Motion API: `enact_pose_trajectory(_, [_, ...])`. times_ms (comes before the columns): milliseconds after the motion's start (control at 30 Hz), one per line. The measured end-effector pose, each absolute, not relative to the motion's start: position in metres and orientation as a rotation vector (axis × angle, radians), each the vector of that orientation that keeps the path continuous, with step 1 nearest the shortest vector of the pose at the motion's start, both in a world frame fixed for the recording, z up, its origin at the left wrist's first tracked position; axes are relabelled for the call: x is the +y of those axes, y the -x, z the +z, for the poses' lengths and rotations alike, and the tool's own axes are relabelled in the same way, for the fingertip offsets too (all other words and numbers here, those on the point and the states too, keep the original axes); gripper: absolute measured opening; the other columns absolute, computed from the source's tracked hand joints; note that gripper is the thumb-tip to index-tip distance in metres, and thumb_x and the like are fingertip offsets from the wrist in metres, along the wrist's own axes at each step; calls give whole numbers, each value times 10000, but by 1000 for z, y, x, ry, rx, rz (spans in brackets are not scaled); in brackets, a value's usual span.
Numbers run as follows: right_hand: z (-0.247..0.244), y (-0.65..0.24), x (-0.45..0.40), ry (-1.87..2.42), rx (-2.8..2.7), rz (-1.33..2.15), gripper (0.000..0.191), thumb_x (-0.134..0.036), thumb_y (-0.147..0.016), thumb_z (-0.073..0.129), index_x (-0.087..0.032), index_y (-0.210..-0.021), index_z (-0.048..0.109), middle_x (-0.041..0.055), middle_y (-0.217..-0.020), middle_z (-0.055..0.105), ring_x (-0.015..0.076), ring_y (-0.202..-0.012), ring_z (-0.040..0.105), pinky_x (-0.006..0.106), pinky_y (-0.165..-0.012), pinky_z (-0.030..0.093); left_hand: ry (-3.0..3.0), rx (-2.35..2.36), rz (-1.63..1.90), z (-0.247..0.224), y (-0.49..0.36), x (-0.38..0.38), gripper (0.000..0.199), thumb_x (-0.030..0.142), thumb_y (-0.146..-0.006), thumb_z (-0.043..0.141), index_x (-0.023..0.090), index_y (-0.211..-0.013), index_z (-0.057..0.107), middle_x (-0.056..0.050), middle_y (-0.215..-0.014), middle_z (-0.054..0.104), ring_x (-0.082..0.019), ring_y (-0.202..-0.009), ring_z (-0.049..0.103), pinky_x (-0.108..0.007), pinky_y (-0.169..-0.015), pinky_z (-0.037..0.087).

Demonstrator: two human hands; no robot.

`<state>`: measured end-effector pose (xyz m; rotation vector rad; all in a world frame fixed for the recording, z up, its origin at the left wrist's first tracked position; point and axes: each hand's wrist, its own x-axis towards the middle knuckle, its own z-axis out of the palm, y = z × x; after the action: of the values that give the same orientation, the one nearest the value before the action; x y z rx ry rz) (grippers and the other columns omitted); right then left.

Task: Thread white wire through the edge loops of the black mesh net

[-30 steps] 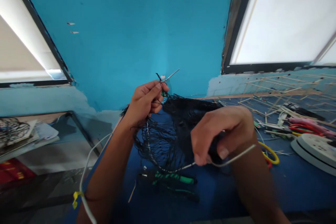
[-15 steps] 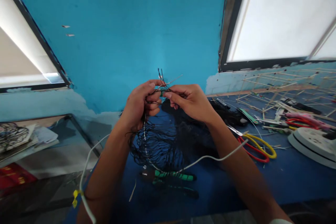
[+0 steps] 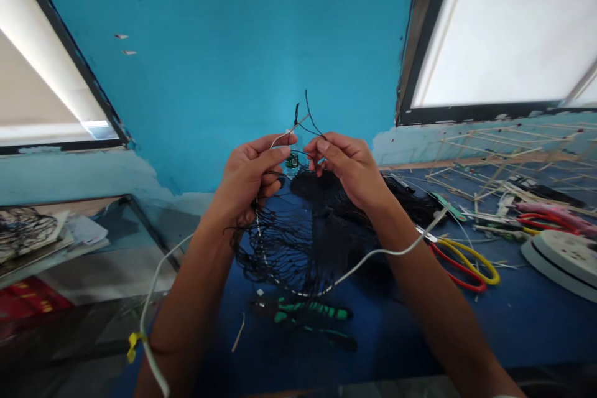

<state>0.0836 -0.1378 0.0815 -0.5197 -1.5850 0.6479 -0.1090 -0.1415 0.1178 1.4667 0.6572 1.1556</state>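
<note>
Between thumb and finger, my left hand (image 3: pixel 254 168) pinches a thin white cord (image 3: pixel 280 135) and black string. My right hand (image 3: pixel 347 165) is closed on a black string (image 3: pixel 311 113) that loops up above both hands, crossing the white cord's tip. Black netting (image 3: pixel 284 249) hangs below my left hand, threaded along a white cable (image 3: pixel 368 258) that curves across toward my right forearm. Behind the gap between my hands stands a small clear bottle with a green label (image 3: pixel 292 160).
Green-and-black pliers (image 3: pixel 312 311) lie under the netting. Scissors with red and yellow handles (image 3: pixel 471 261), a white round-edged device (image 3: pixel 562 261) and a stick frame (image 3: pixel 522 149) are on the blue table at right. Papers (image 3: pixel 74 230) lie on a left shelf.
My hands have moved apart, the right one to the right and slightly up. A black string now stretches in a loop between them, and the bottle's label shows more fully.
</note>
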Motion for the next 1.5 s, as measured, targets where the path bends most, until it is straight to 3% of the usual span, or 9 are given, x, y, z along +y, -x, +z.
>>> enact_pose_trajectory(300, [78, -74, -148, 673, -1868, 489, 303, -431, -991, 628, -179, -823, 648, -27, -681, 560, 81, -612, 545, 234, -569, 426, -1476, 568, 1111, 115, 110, -141, 179, 255, -851, 725, 215, -1025, 718, 111, -554, 183, -33, -421, 107, -122, -342, 206])
enact_pose_trajectory(567, [79, -72, -145, 639, -1611, 632, 269, -446, -933, 697, -200, -1027, 752, 6, -837, 702, 80, -520, 646, 191, -394, 431, -1485, 666, 1197, 116, 108, -141, 121, 290, -920, 628, 193, -880, 686, 109, -519, 164, -34, -391, 121, -138, -341, 182])
enact_pose_trajectory(767, [77, -71, -142, 623, -1560, 596, 213, -374, -894, 736, -170, -952, 759, 23, -810, 714, 146, -677, 722, 205, -436, 511, -1445, 692, 1219, 116, 106, -138, 132, 287, -900, 617, 185, -816, 614, 102, -543, 178, -31, -398, 138, -146, -358, 162])
enact_pose_trajectory(900, [78, -73, -142, 604, -1590, 537, 165, -329, -867, 775, -166, -879, 753, -1, -750, 665, 94, -658, 628, 193, -496, 519, -1409, 672, 1227, 117, 107, -136, 107, 280, -845, 626, 188, -803, 595, 102, -548, 169, -31, -401, 128, -154, -357, 147])
enact_pose_trajectory(967, [79, -74, -142, 561, -1563, 589, 158, -322, -863, 785, -171, -893, 750, -13, -739, 640, 70, -622, 558, 182, -487, 488, -1434, 675, 1197, 117, 108, -137, 100, 237, -794, 658, 182, -876, 644, 110, -531, 184, -25, -392, 133, -153, -358, 147])
enact_pose_trajectory(1067, [80, -73, -143, 510, -1488, 733, 169, -334, -873, 776, -188, -940, 725, -14, -742, 628, 83, -666, 573, 181, -494, 480, -1535, 697, 1089, 114, 109, -137, 231, 251, -759, 744, 175, -973, 705, 113, -502, 244, -19, -367, 177, -168, -348, 152])
enact_pose_trajectory(1167, [81, -70, -146, 502, -1512, 756, 222, -353, -844, 803, -191, -938, 683, -3, -793, 640, 103, -723, 605, 211, -561, 538, -1623, 725, 1082, 110, 109, -135, 252, 350, -744, 826, 167, -886, 729, 95, -487, 321, -19, -350, 244, -190, -341, 169])
enact_pose_trajectory(1300, [80, -68, -146, 546, -1559, 701, 337, -425, -803, 828, -210, -965, 625, -16, -805, 606, 102, -695, 592, 247, -617, 565, -1623, 759, 1148, 109, 110, -135, 243, 346, -726, 854, 163, -807, 715, 78, -497, 395, -17, -339, 279, -200, -331, 183])
enact_pose_trajectory(1500, [81, -76, -147, 563, -1691, 662, 332, -420, -837, 798, -216, -1036, 628, -15, -845, 566, 110, -765, 600, 273, -737, 558, -1575, 776, 1181, 113, 112, -137, 189, 294, -752, 810, 168, -784, 673, 87, -489, 331, -21, -339, 250, -179, -313, 174])
